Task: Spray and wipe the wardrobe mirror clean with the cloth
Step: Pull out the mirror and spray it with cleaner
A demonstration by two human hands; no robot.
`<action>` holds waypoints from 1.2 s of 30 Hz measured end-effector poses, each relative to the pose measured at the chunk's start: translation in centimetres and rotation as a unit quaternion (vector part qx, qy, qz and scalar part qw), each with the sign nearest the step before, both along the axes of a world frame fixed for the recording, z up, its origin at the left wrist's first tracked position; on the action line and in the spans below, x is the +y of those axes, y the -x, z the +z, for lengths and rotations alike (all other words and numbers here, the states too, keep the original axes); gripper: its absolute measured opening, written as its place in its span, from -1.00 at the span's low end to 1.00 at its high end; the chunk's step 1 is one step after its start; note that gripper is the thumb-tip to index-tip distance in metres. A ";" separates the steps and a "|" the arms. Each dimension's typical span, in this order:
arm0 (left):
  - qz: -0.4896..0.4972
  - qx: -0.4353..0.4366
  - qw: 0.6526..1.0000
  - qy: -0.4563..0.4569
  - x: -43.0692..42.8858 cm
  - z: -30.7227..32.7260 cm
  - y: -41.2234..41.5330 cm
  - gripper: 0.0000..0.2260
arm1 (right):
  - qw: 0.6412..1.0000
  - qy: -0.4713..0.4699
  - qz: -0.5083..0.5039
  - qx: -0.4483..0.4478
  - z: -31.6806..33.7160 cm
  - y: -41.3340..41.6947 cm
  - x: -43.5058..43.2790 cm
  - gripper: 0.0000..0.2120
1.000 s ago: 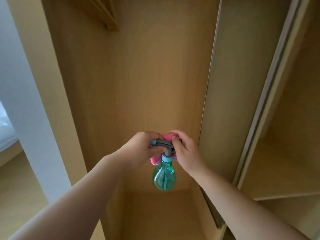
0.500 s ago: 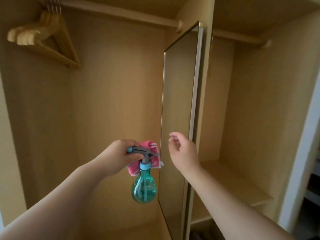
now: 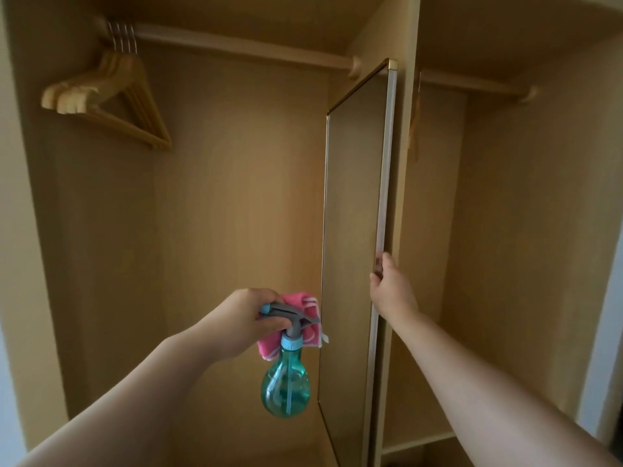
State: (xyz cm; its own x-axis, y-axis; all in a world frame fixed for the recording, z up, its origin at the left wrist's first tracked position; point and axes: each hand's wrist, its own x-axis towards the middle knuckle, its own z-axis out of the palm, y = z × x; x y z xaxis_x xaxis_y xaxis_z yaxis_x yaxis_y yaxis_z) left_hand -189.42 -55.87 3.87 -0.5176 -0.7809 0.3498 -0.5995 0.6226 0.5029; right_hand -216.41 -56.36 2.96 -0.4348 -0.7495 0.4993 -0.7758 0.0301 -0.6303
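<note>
The left bay (image 3: 219, 203) of the wardrobe gives wide open room between its left wall and the mirror (image 3: 354, 214), which stands nearly edge-on along the divider panel (image 3: 406, 146). High at the left, wooden hangers (image 3: 111, 99) hang from the rail (image 3: 242, 45). The left grip (image 3: 242, 318), with spray bottle (image 3: 285, 389) and cloth (image 3: 305, 299), fills the gap just left of the glass; the right grip (image 3: 391, 291) clasps the mirror's near edge. The right bay (image 3: 505, 247) stands open above a low shelf (image 3: 418, 441).
</note>
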 end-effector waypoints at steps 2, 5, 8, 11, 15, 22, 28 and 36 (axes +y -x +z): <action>0.001 0.000 1.000 -0.002 -0.1 0.0 0.0 -0.97 | 1.000 0.001 0.005 -0.016 0.0 0.0 -0.2 -0.52; 0.001 0.002 1.000 0.000 -0.2 -0.1 -0.2 -0.96 | 1.000 0.003 0.008 -0.024 -0.2 -0.3 -0.1 -0.54; -0.007 0.007 1.000 0.003 -0.1 0.0 -0.3 -0.96 | 1.000 0.015 0.001 -0.019 -0.6 -0.3 0.5 -0.56; -0.012 0.010 1.000 0.007 0.1 0.2 -0.2 -0.95 | 1.000 0.014 -0.005 -0.011 -1.1 0.0 2.1 -0.54; -0.016 0.004 1.000 0.006 0.3 0.4 -0.3 -0.96 | 1.000 0.018 -0.008 0.009 -1.4 0.7 5.1 -0.48; -0.023 -0.019 1.000 -0.007 1.0 0.5 0.4 -0.91 | 0.999 0.025 -0.016 0.019 -1.6 1.3 9.3 -0.44; -0.050 -0.038 0.998 -0.011 2.0 0.8 0.3 -0.94 | 0.999 0.016 -0.027 0.030 -1.9 2.2 11.7 -0.41; -0.063 -0.037 0.997 -0.004 3.1 1.1 0.0 -0.90 | 0.997 -0.002 -0.077 0.000 -1.9 5.8 12.8 -0.41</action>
State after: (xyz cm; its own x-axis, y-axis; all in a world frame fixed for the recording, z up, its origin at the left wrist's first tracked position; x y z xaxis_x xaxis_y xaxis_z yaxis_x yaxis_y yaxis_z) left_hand -189.47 -52.80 4.97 -0.6359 -0.7103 0.3018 -0.5517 0.6919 0.4658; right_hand -222.21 -43.55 1.08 -0.5451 -0.6756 0.4965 -0.7616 0.1516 -0.6300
